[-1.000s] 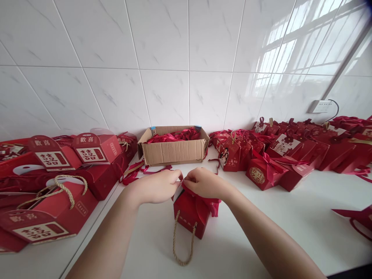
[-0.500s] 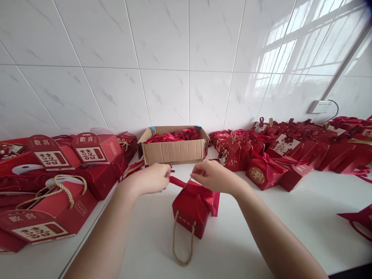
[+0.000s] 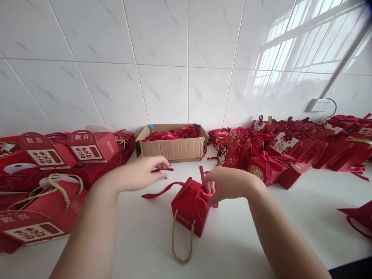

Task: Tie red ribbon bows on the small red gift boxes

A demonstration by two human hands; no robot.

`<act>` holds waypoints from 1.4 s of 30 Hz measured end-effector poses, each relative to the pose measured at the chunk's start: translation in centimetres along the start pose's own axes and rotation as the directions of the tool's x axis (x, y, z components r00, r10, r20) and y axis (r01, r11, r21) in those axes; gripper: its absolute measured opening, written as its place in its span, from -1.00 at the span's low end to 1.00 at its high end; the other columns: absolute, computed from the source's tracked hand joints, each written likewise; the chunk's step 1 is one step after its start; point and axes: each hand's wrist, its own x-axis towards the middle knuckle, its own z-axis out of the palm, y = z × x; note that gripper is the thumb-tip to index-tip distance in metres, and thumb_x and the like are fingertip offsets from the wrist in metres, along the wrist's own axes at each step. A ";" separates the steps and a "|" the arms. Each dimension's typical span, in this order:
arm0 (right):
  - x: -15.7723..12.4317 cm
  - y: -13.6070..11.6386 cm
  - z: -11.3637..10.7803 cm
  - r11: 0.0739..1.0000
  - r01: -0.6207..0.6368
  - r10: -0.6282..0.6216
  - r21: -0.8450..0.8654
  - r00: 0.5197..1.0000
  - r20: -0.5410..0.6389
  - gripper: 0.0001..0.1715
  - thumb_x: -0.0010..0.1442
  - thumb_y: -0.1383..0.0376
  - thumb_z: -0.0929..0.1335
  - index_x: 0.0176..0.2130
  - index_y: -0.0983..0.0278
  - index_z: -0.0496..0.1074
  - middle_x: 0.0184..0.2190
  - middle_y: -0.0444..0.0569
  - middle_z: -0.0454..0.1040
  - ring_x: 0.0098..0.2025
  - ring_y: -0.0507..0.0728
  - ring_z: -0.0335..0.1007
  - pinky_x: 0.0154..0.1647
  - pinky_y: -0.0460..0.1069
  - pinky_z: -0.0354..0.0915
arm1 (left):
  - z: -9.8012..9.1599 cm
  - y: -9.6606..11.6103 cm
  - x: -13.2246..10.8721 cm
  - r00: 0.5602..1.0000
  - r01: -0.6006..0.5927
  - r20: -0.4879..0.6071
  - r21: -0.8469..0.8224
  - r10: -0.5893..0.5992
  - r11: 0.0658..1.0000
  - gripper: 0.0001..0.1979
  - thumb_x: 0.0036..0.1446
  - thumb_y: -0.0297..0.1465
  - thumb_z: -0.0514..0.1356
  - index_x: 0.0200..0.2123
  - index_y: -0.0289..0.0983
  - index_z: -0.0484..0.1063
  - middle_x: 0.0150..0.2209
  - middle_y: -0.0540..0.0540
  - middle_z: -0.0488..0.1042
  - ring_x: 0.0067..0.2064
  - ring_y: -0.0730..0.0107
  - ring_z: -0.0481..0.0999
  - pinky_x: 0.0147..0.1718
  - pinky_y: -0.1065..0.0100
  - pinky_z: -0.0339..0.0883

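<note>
A small red gift box (image 3: 188, 203) stands on the white table in front of me, with a twisted gold cord handle (image 3: 182, 259) hanging down its near side. Red ribbon (image 3: 162, 190) runs over the box top, and one loose tail lies out to the left. My right hand (image 3: 232, 184) is at the box's upper right, its bent fingers and thumb closed around the ribbon there; the fingertips are partly hidden. Left of the box, my left hand (image 3: 142, 173) hovers with fingers apart, holding nothing. A dark red strip shows just behind its fingers.
Behind the box stands a cardboard carton (image 3: 173, 150) full of red ribbons. Red boxes with white panels (image 3: 93, 149) are stacked at the left, and many finished-looking red boxes (image 3: 314, 149) crowd the right. A tiled wall (image 3: 162, 93) closes off the back.
My left hand has moved left and opened, and the ribbon tail has dropped to the table. My right hand has come down from above the box to the ribbon at its right side.
</note>
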 end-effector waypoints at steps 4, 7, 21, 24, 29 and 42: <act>0.6 -0.6 0.3 0.999 0.000 0.001 -0.034 1.000 0.031 -0.80 -0.06 0.16 0.39 -0.42 0.24 0.44 -0.40 -0.09 0.51 -0.39 0.08 0.41 -0.56 -0.11 0.18 | 2.3 2.0 1.2 0.952 -0.159 0.282 0.114 0.121 0.981 -0.67 0.03 -0.16 0.06 -0.14 -0.08 0.39 -0.07 -0.05 0.46 -0.23 0.24 0.48 -0.34 0.33 0.30; 0.5 -0.4 0.4 1.000 0.012 -0.011 -0.024 0.999 0.045 -0.91 -0.06 0.26 0.36 -0.46 0.23 0.41 -0.41 -0.11 0.50 -0.40 0.07 0.41 -0.58 -0.12 0.16 | 3.0 2.0 2.0 0.945 -0.170 0.307 0.156 0.116 0.973 -0.79 0.02 -0.24 0.05 -0.33 -0.16 0.39 -0.21 -0.05 0.50 -0.32 0.26 0.46 -0.46 0.35 0.23; 2.4 0.1 0.8 0.995 0.097 -0.081 0.026 0.930 -0.359 -0.86 -0.01 0.49 0.33 -0.48 0.29 0.29 -0.44 -0.13 0.43 -0.46 -0.02 0.32 -0.49 -0.13 0.11 | 1.3 0.4 0.9 0.944 -0.080 0.324 0.073 0.052 0.994 -0.84 -0.05 -0.25 0.05 -0.51 -0.21 0.27 -0.39 -0.03 0.47 -0.41 0.31 0.37 -0.52 0.37 0.11; 2.7 0.1 0.9 0.995 0.087 -0.096 -0.041 0.917 -0.388 -0.86 -0.03 0.50 0.31 -0.49 0.28 0.28 -0.46 -0.14 0.44 -0.48 -0.03 0.28 -0.52 -0.13 0.06 | 1.4 0.4 1.1 0.945 -0.058 0.326 0.095 0.024 0.994 -0.84 -0.05 -0.24 0.02 -0.48 -0.19 0.29 -0.35 -0.02 0.49 -0.39 0.30 0.38 -0.51 0.37 0.11; 2.9 0.5 1.0 0.986 -0.023 -0.036 -0.162 0.935 -0.353 -0.79 -0.07 0.57 0.26 -0.53 0.28 0.30 -0.53 -0.12 0.41 -0.49 0.00 0.26 -0.55 -0.10 -0.03 | 1.7 0.5 1.9 0.942 -0.045 0.335 0.148 -0.007 0.988 -0.82 -0.04 -0.23 -0.01 -0.45 -0.18 0.28 -0.34 -0.02 0.51 -0.40 0.29 0.38 -0.54 0.38 0.07; 2.4 1.6 0.7 0.984 0.111 -0.081 0.142 0.976 -0.200 -0.76 0.08 0.22 0.34 -0.22 0.26 0.38 -0.22 -0.01 0.48 -0.21 0.10 0.40 -0.29 -0.05 0.30 | 2.2 0.4 2.1 0.951 -0.046 0.310 0.157 -0.005 0.987 -0.82 -0.08 -0.23 0.02 -0.46 -0.20 0.28 -0.35 -0.07 0.51 -0.41 0.27 0.38 -0.55 0.37 0.08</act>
